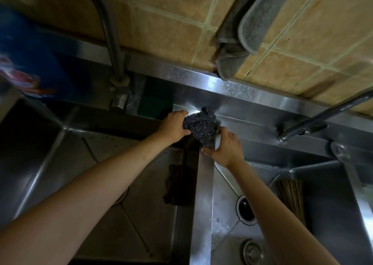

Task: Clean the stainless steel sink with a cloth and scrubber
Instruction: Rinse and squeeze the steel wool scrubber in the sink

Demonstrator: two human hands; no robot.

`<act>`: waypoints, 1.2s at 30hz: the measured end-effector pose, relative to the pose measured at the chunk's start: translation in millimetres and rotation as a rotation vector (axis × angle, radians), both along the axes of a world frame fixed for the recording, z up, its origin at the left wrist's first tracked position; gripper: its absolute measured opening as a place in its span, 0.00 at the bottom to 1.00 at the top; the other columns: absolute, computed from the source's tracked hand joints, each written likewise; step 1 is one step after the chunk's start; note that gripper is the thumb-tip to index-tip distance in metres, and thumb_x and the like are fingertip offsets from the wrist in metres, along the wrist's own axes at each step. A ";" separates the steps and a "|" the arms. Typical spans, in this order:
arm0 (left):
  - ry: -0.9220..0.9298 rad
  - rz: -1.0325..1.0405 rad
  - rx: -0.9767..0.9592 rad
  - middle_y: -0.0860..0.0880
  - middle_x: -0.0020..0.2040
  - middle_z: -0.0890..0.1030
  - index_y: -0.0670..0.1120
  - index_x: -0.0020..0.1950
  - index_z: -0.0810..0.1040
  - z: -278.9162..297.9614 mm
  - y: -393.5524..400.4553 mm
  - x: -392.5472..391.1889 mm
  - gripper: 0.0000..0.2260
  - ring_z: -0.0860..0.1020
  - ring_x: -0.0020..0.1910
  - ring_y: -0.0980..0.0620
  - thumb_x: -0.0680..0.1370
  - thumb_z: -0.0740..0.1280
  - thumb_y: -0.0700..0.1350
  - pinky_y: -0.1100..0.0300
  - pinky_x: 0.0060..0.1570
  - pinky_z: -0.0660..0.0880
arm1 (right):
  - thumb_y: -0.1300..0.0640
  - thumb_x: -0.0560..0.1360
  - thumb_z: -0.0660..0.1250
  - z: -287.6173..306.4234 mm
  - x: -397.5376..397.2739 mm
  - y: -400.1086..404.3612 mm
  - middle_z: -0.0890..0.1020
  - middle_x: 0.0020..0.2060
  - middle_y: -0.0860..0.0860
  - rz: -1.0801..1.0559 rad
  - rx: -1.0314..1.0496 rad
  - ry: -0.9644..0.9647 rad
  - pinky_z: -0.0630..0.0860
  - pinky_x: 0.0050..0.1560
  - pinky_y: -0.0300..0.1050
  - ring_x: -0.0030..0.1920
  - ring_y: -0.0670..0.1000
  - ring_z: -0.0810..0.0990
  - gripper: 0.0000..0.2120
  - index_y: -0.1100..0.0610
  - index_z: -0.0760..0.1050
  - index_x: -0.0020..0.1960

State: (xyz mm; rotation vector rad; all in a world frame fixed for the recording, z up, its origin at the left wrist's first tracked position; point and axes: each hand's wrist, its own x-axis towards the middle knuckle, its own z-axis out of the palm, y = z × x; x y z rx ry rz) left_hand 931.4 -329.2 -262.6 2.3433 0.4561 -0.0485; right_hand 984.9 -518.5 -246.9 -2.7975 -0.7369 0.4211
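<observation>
A dark, sparkly scrubber lies at the far end of the steel divider between the two sink basins, against the back ledge. My left hand grips its left side with thumb and fingers curled round it. My right hand holds its lower right edge, thumb on the divider. A brown striped cloth hangs over the divider's left wall, inside the left basin.
Two grey towels hang on the tiled wall above the ledge. A tap rises at the back left, another tap at the right. The right basin holds a drain, a plug and a bundle of chopsticks. A green sponge sits on the ledge.
</observation>
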 end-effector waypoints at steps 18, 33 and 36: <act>-0.068 0.185 -0.184 0.46 0.58 0.79 0.44 0.62 0.76 10.4 0.8 -37.6 0.23 0.75 0.58 0.50 0.68 0.75 0.37 0.53 0.57 0.74 | 0.53 0.67 0.73 13.4 -25.3 15.9 0.77 0.60 0.58 0.108 0.149 0.000 0.71 0.59 0.51 0.63 0.61 0.71 0.37 0.59 0.63 0.71; -0.028 0.372 -0.228 0.45 0.62 0.76 0.44 0.68 0.70 18.5 16.4 -96.1 0.29 0.76 0.56 0.51 0.69 0.74 0.38 0.66 0.53 0.68 | 0.60 0.65 0.75 12.8 -57.1 42.7 0.72 0.66 0.56 0.172 0.296 0.148 0.66 0.62 0.38 0.65 0.55 0.73 0.41 0.59 0.60 0.73; -0.016 0.398 -0.239 0.44 0.62 0.76 0.43 0.68 0.70 16.0 18.5 -110.0 0.29 0.75 0.60 0.49 0.69 0.75 0.38 0.66 0.54 0.67 | 0.62 0.67 0.74 9.5 -67.7 47.9 0.73 0.66 0.55 0.172 0.327 0.196 0.65 0.58 0.33 0.64 0.55 0.73 0.40 0.57 0.59 0.74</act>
